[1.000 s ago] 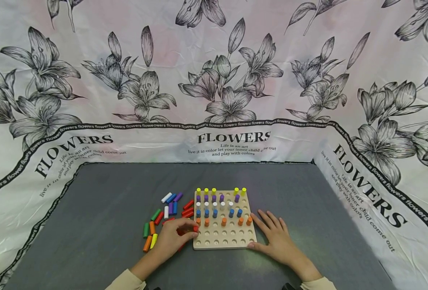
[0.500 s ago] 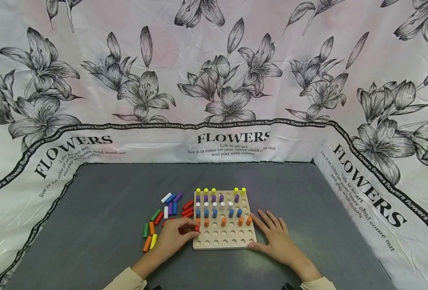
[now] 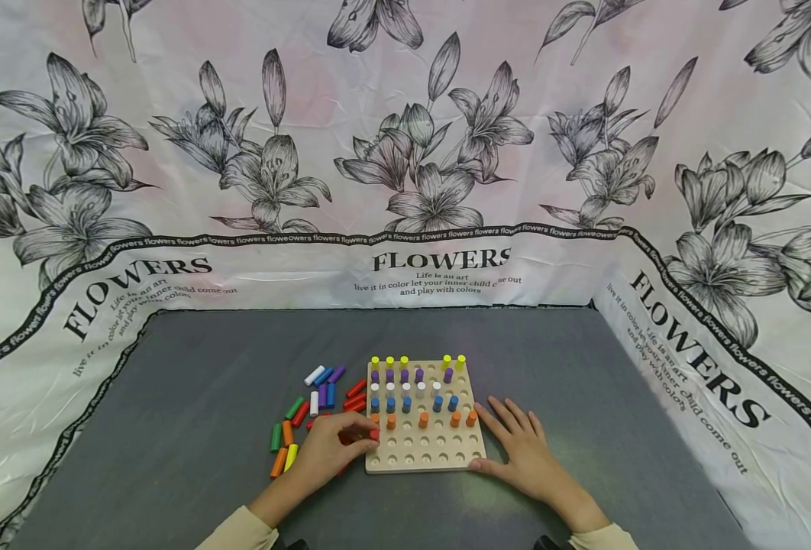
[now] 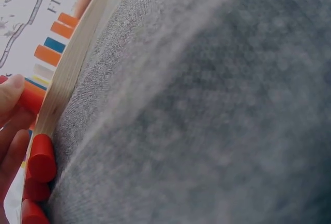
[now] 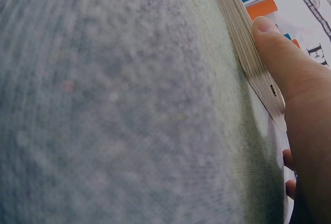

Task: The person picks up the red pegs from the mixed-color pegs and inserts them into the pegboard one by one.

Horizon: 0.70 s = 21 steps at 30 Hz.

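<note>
My left hand (image 3: 326, 444) pinches a red peg (image 3: 374, 434) between thumb and fingers, at the left end of the second row of holes from the near side of the wooden pegboard (image 3: 440, 460). In the left wrist view this red peg (image 4: 32, 98) stands against the board's top; whether it is fully seated, I cannot tell. Rows of yellow, purple, white, blue and orange pegs (image 3: 424, 420) stand upright in the board, with some holes bare. My right hand (image 3: 522, 451) lies with fingers spread at the board's right edge, its thumb (image 5: 279, 45) touching the near corner.
Loose pegs lie left of the board: several red pegs (image 3: 355, 401), green pegs (image 3: 276, 437), orange pegs (image 3: 279, 462), a yellow peg (image 3: 292, 457), and white, blue and purple ones. A flower-printed cloth (image 3: 295, 267) walls the grey table (image 3: 550, 344) at back and sides.
My left hand has shifted the red peg very slightly to the right onto the board's edge row. My right hand keeps its place, and the other pegs are unmoved.
</note>
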Each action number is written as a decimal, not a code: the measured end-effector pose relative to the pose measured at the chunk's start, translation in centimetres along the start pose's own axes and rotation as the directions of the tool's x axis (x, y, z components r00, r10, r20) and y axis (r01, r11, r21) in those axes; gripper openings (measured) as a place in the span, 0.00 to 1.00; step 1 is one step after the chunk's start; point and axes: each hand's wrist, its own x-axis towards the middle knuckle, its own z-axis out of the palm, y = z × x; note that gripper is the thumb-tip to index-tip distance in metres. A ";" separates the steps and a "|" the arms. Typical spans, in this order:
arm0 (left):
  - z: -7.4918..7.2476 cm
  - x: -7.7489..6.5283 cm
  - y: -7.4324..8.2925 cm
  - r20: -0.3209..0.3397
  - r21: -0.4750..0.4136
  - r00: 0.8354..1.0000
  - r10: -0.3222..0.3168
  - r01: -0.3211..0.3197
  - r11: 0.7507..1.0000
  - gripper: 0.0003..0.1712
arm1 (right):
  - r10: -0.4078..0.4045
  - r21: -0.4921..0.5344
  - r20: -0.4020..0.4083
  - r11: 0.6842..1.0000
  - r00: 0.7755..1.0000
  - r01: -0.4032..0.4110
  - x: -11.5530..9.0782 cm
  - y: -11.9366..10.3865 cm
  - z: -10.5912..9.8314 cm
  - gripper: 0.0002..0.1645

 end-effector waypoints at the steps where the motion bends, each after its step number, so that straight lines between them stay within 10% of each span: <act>1: 0.0 0.0 0.0 0.001 0.000 1.000 0.000 0.000 1.000 0.12 | 0.000 0.000 -0.001 1.000 1.000 0.000 0.0 0.0 0.0 0.53; 21: 0.2 0.1 -0.1 0.012 0.018 1.000 0.011 -0.011 1.000 0.12 | 0.001 0.011 0.000 1.000 1.000 -0.001 0.0 -0.2 -0.2 0.53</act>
